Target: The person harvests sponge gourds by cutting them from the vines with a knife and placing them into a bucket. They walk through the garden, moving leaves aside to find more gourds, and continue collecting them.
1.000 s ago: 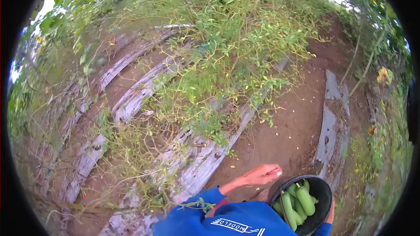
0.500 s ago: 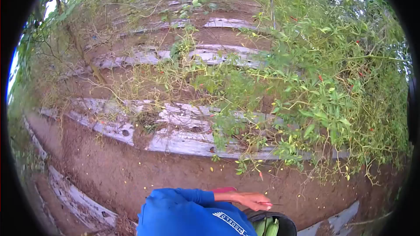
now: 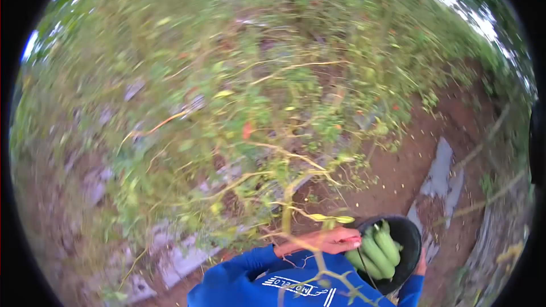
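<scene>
My left hand (image 3: 327, 241) reaches in from the left in a blue sleeve, its fingers closed at the near left rim of a black bucket (image 3: 410, 244). Red shows at the fingertips, seemingly a red chili pepper (image 3: 349, 240), mostly covered by the fingers. Inside the bucket lie several long, pale-green vegetables (image 3: 378, 256). My right hand (image 3: 421, 264) grips the bucket's outer right side; only part of it shows. A bare, yellowish branch (image 3: 318, 256) crosses in front of the left hand and shirt.
Tangled chili plants (image 3: 273, 96) with scattered red chili peppers (image 3: 247, 131) fill the middle and left, blurred by motion. Torn grey plastic sheeting (image 3: 438, 173) lies on the brown soil (image 3: 392, 176) at the right. Thin pale stems (image 3: 492, 196) slant across the right side.
The view has swung right and closer to the plants. More of the bucket and its vegetables now shows, and my right hand has come into sight at its side. My left hand stays closed.
</scene>
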The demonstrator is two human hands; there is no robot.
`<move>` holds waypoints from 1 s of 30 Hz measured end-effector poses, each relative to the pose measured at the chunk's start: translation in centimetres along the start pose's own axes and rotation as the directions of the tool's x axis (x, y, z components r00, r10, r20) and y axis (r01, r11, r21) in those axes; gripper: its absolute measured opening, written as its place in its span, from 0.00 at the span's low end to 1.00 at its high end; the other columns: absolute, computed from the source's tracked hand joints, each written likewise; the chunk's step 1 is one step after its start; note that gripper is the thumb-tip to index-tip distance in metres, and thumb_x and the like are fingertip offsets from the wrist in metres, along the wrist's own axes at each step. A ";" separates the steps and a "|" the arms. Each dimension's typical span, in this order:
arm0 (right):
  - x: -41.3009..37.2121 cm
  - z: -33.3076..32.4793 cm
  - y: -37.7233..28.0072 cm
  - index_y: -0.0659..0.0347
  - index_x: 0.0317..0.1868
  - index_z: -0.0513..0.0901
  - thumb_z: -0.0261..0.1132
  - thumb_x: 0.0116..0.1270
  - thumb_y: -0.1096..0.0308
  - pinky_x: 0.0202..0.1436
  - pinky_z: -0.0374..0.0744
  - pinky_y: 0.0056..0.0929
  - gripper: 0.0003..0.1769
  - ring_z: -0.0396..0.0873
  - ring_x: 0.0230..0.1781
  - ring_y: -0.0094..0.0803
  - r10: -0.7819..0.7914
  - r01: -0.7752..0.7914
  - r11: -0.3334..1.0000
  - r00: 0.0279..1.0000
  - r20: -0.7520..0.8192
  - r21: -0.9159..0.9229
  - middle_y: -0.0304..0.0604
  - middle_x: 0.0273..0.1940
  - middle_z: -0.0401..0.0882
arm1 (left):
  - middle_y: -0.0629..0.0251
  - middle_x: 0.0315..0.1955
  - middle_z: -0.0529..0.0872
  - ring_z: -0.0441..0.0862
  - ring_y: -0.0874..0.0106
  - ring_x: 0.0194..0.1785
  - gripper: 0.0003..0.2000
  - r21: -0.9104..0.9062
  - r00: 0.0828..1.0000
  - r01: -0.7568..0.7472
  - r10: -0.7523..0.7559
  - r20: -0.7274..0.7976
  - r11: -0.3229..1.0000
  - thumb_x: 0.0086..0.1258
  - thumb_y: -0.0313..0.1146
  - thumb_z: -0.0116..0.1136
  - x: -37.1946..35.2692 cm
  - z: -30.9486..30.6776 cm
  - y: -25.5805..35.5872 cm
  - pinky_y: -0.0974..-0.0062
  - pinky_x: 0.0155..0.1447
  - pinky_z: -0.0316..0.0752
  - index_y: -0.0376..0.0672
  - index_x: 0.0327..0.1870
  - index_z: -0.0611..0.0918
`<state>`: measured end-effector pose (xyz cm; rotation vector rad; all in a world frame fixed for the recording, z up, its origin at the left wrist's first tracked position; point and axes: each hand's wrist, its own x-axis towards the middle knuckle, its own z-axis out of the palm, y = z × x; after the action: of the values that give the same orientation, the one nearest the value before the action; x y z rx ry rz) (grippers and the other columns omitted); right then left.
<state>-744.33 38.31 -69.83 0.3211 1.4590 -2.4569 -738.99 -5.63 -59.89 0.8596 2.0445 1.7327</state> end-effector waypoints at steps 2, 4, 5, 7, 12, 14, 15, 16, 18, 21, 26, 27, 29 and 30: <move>1.0 -1.4 -2.0 0.63 0.70 0.70 0.48 0.81 0.55 0.69 0.74 0.35 0.27 0.77 0.63 0.36 -0.057 0.061 0.995 0.998 -0.041 0.081 0.47 0.65 0.76 | 0.57 0.34 0.86 0.83 0.66 0.35 0.15 0.090 0.996 0.019 -0.027 0.085 0.996 0.79 0.41 0.51 5.1 -2.3 -0.2 0.69 0.40 0.75 0.38 0.50 0.80; 2.7 -2.7 -3.5 0.63 0.70 0.70 0.48 0.81 0.55 0.69 0.74 0.34 0.26 0.77 0.63 0.36 -0.084 0.095 0.982 0.993 -0.077 0.161 0.47 0.65 0.76 | 0.59 0.32 0.86 0.83 0.67 0.33 0.14 0.061 0.984 0.049 -0.058 0.166 0.997 0.79 0.41 0.50 10.0 -4.2 -0.5 0.69 0.39 0.75 0.39 0.50 0.81; 1.1 -1.0 -4.2 0.63 0.69 0.71 0.49 0.80 0.56 0.68 0.74 0.34 0.26 0.77 0.62 0.35 -0.206 0.210 0.977 0.971 -0.121 0.021 0.47 0.63 0.77 | 0.63 0.28 0.84 0.82 0.72 0.32 0.14 0.089 0.982 0.020 -0.037 0.183 0.996 0.79 0.40 0.51 10.8 -4.2 -1.1 0.71 0.38 0.75 0.40 0.51 0.81; 3.2 -0.2 -6.8 0.64 0.68 0.72 0.50 0.80 0.56 0.67 0.75 0.34 0.26 0.78 0.61 0.35 -0.361 0.342 0.932 0.912 -0.196 -0.122 0.47 0.62 0.79 | 0.65 0.27 0.83 0.80 0.74 0.31 0.14 0.068 0.972 0.055 -0.069 0.227 0.996 0.79 0.40 0.51 15.6 -4.9 -2.3 0.72 0.37 0.74 0.40 0.51 0.81; 14.1 -11.9 -7.4 0.66 0.68 0.71 0.53 0.79 0.58 0.69 0.73 0.33 0.25 0.76 0.63 0.35 -0.244 0.177 0.917 0.958 -0.153 -0.357 0.47 0.65 0.76 | 0.72 0.25 0.79 0.75 0.81 0.30 0.14 -0.026 0.954 0.214 -0.203 0.221 0.976 0.80 0.40 0.49 27.8 -6.9 -6.6 0.78 0.36 0.71 0.42 0.51 0.82; 16.0 -11.4 -10.0 0.67 0.68 0.70 0.51 0.79 0.59 0.72 0.70 0.34 0.25 0.74 0.65 0.35 -0.187 0.242 0.942 0.953 -0.237 0.232 0.48 0.66 0.74 | 0.74 0.26 0.78 0.74 0.82 0.30 0.14 -0.076 0.956 0.190 -0.167 0.240 0.979 0.80 0.40 0.49 32.9 -6.8 -10.1 0.80 0.35 0.70 0.42 0.51 0.82; 18.2 -11.8 -12.0 0.67 0.68 0.70 0.50 0.80 0.59 0.73 0.69 0.34 0.25 0.74 0.66 0.36 -0.209 0.256 0.936 0.956 -0.205 0.241 0.48 0.66 0.74 | 0.74 0.26 0.78 0.73 0.83 0.30 0.14 -0.103 0.961 0.215 -0.192 0.201 0.971 0.80 0.41 0.49 36.1 -7.0 -11.4 0.80 0.35 0.69 0.41 0.51 0.82; 20.8 -13.0 -14.1 0.67 0.68 0.70 0.49 0.80 0.59 0.74 0.68 0.35 0.25 0.74 0.66 0.37 -0.249 0.286 0.927 0.953 -0.170 0.244 0.49 0.67 0.74 | 0.75 0.26 0.78 0.72 0.83 0.29 0.14 -0.126 0.966 0.223 -0.202 0.164 0.967 0.80 0.41 0.49 40.5 -7.6 -12.1 0.80 0.34 0.67 0.41 0.51 0.82; 26.2 -19.8 -13.7 0.68 0.69 0.69 0.47 0.80 0.59 0.74 0.68 0.37 0.26 0.73 0.67 0.39 -0.188 0.253 0.899 0.960 -0.207 0.357 0.49 0.68 0.72 | 0.71 0.25 0.78 0.73 0.82 0.31 0.14 -0.120 0.957 0.256 -0.234 0.171 0.959 0.80 0.40 0.48 46.6 -9.0 -11.6 0.78 0.36 0.70 0.40 0.52 0.81; 29.9 -17.6 -20.4 0.65 0.71 0.68 0.48 0.81 0.58 0.72 0.70 0.38 0.26 0.73 0.67 0.37 -0.201 0.246 0.943 0.958 -0.205 0.225 0.49 0.68 0.72 | 0.71 0.25 0.78 0.73 0.81 0.31 0.15 -0.054 0.967 0.202 -0.191 0.169 0.978 0.81 0.40 0.48 53.3 -10.5 -11.1 0.79 0.36 0.70 0.38 0.52 0.81; 39.4 -22.8 -24.7 0.66 0.70 0.70 0.49 0.80 0.57 0.72 0.71 0.38 0.26 0.75 0.65 0.38 -0.123 0.201 0.951 0.943 -0.309 0.235 0.49 0.66 0.75 | 0.73 0.26 0.78 0.70 0.84 0.29 0.15 -0.116 0.972 0.197 -0.179 0.149 0.973 0.80 0.40 0.48 65.1 -13.8 -13.4 0.81 0.33 0.66 0.38 0.51 0.82; 41.1 -23.2 -25.5 0.66 0.70 0.70 0.49 0.80 0.58 0.72 0.70 0.38 0.26 0.75 0.65 0.38 -0.162 0.214 0.961 0.950 -0.265 0.178 0.48 0.66 0.75 | 0.74 0.26 0.79 0.68 0.86 0.26 0.14 -0.158 0.985 0.146 -0.128 0.116 0.977 0.80 0.41 0.49 67.7 -14.4 -14.6 0.84 0.30 0.62 0.39 0.50 0.82; 44.9 -24.5 -27.1 0.65 0.70 0.70 0.50 0.80 0.60 0.73 0.70 0.38 0.25 0.74 0.66 0.38 -0.150 0.209 0.953 0.955 -0.254 0.221 0.47 0.66 0.75 | 0.74 0.26 0.79 0.67 0.87 0.25 0.14 -0.208 0.980 0.157 -0.125 0.157 0.966 0.80 0.40 0.49 72.8 -16.2 -17.4 0.84 0.29 0.61 0.39 0.50 0.82; 46.5 -25.5 -27.6 0.65 0.70 0.70 0.50 0.80 0.60 0.73 0.70 0.38 0.25 0.74 0.66 0.38 -0.165 0.234 0.946 0.943 -0.288 0.225 0.47 0.66 0.75 | 0.73 0.26 0.79 0.66 0.87 0.24 0.14 -0.245 0.973 0.193 -0.154 0.172 0.950 0.80 0.40 0.49 75.1 -17.1 -18.7 0.85 0.28 0.61 0.40 0.51 0.82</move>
<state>-795.95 68.14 -74.05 0.6027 1.3246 -2.8708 -811.15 26.95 -64.49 0.6825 1.6929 1.7320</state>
